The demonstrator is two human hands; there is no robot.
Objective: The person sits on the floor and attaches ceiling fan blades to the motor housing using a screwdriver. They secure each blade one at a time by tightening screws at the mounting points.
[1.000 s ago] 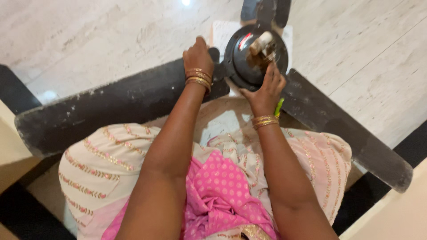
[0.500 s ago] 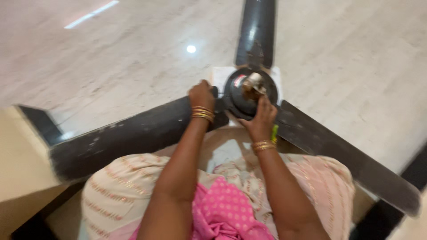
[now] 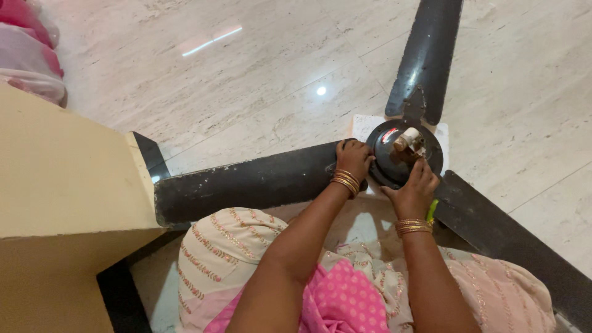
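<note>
While fan (image 3: 404, 154) lies on marble floor (image 3: 246, 80), left hand (image 3: 353, 159) and right hand (image 3: 412, 188), grip closed, hold hub.

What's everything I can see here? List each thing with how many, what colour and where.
fan blades: three, black and dusty, spread flat on the floor from the hub
fan hub: one, black and round, centre right, with a pale fitting on top
white sheet: one, under the hub
green object: one, small, beside the right wrist, kind unclear
floor: pale marble tiles
beige block: one, left edge
pink cloth: top left corner
bangles: gold, on both wrists
left hand: on the hub's left edge
right hand: on the hub's near edge
</note>
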